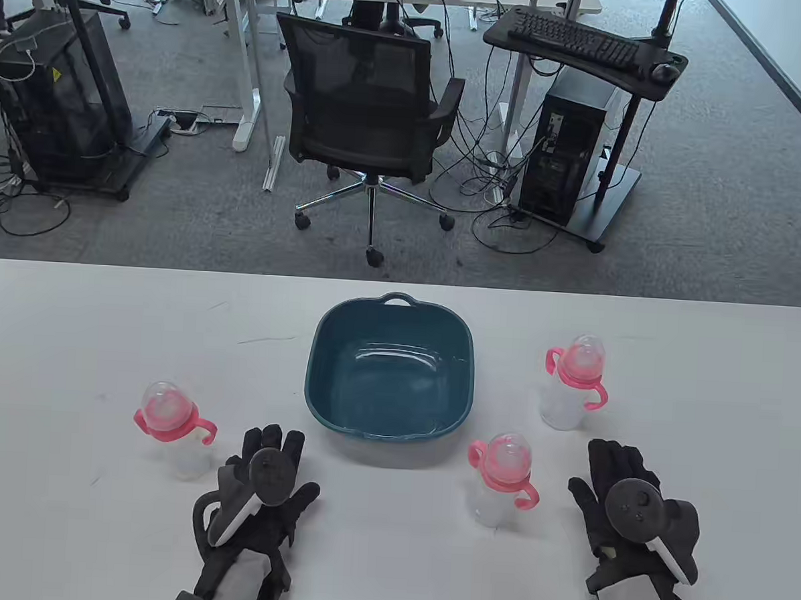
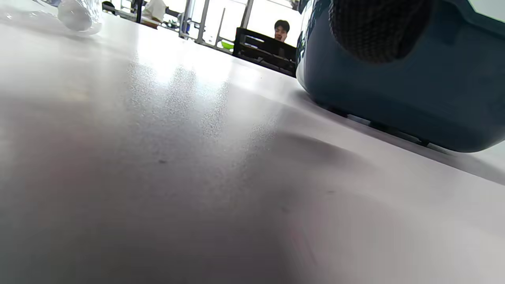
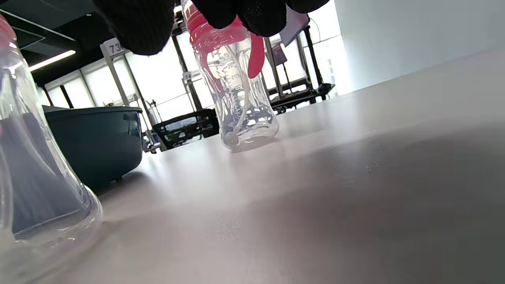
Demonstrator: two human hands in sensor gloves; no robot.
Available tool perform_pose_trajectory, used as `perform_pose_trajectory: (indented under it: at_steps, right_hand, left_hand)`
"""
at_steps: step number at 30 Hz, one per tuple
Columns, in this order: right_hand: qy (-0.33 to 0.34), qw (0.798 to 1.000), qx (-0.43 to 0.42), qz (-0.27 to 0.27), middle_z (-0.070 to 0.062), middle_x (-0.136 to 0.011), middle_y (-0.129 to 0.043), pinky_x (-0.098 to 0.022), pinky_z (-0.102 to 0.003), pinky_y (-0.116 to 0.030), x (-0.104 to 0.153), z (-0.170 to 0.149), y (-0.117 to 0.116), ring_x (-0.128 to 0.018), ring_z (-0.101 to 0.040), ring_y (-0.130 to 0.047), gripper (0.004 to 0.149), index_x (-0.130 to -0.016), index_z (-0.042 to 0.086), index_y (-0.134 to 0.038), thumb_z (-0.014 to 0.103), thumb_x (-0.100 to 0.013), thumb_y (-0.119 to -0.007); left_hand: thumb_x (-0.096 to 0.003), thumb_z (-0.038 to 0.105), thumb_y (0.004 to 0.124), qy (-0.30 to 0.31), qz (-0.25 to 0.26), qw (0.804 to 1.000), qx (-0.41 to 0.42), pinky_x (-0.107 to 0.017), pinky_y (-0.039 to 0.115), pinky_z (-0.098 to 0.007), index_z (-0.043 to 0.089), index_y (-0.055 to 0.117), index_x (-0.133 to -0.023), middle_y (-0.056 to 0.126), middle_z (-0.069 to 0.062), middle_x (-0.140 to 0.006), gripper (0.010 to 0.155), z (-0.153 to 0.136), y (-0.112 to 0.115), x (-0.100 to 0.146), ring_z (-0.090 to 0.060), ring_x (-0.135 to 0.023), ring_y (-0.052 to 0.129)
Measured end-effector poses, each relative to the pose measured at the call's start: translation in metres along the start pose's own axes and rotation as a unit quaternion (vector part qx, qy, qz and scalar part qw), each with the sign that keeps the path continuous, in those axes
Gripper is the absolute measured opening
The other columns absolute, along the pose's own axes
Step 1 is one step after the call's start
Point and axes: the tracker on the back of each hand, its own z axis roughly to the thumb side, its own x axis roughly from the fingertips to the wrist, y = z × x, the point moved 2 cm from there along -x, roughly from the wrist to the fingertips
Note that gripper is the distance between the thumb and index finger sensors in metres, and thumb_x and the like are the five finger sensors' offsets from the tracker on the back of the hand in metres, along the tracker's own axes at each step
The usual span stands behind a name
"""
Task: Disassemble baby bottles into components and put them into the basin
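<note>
Three clear baby bottles with pink handled collars and clear caps stand upright on the white table: one at the left (image 1: 169, 429), one at the front right (image 1: 502, 480), one further back on the right (image 1: 574, 383). A dark teal basin (image 1: 390, 370) sits between them with nothing in it. My left hand (image 1: 271, 461) lies flat on the table, fingers straight, just right of the left bottle and in front of the basin (image 2: 414, 102). My right hand (image 1: 609, 472) lies flat to the right of the front bottle (image 3: 35, 189), with the back bottle (image 3: 236, 94) beyond its fingertips (image 3: 252, 15).
The table's far edge (image 1: 401, 285) runs behind the basin. Beyond it stand an office chair (image 1: 366, 117), a computer tower (image 1: 569, 154) and a keyboard stand. In the left wrist view a person sits in the far background.
</note>
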Motion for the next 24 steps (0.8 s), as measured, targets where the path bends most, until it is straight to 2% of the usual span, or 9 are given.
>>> perform_pose_trajectory:
  at_steps: [17, 20, 24]
  right_hand:
    - [0.002, 1.0, -0.025, 0.002, -0.015, -0.117, -0.047, -0.072, -0.064, -0.035, 0.0, -0.001, 0.003, -0.107, -0.041, -0.036, 0.068, -0.111, 0.017, -0.044, 0.041, -0.056, -0.074]
    - [0.005, 0.999, -0.031, 0.015, -0.016, -0.116, -0.049, -0.071, -0.066, -0.037, 0.0, 0.0, 0.007, -0.106, -0.042, -0.035, 0.068, -0.111, 0.016, -0.047, 0.033, -0.054, -0.081]
    - [0.011, 0.997, -0.067, 0.027, -0.016, -0.115, -0.055, -0.07, -0.067, -0.038, 0.004, 0.0, 0.021, -0.106, -0.042, -0.04, 0.066, -0.109, 0.016, -0.053, 0.027, -0.052, -0.084]
  left_hand:
    - [-0.0451, 0.059, 0.07, 0.005, 0.002, 1.0, 0.011, -0.081, 0.017, -0.052, 0.047, 0.024, -0.107, 0.007, 0.011, -0.115, 0.078, 0.001, -0.005, 0.001, -0.021, -0.115, 0.004]
    - [-0.0451, 0.059, 0.071, 0.005, 0.004, 1.0, 0.014, -0.081, 0.017, -0.052, 0.047, 0.024, -0.107, 0.007, 0.011, -0.115, 0.078, 0.001, -0.007, 0.002, -0.022, -0.115, 0.004]
    - [-0.0451, 0.059, 0.071, 0.004, 0.009, 1.0, 0.02, -0.081, 0.017, -0.052, 0.047, 0.024, -0.107, 0.007, 0.01, -0.115, 0.078, -0.001, -0.01, 0.003, -0.022, -0.115, 0.004]
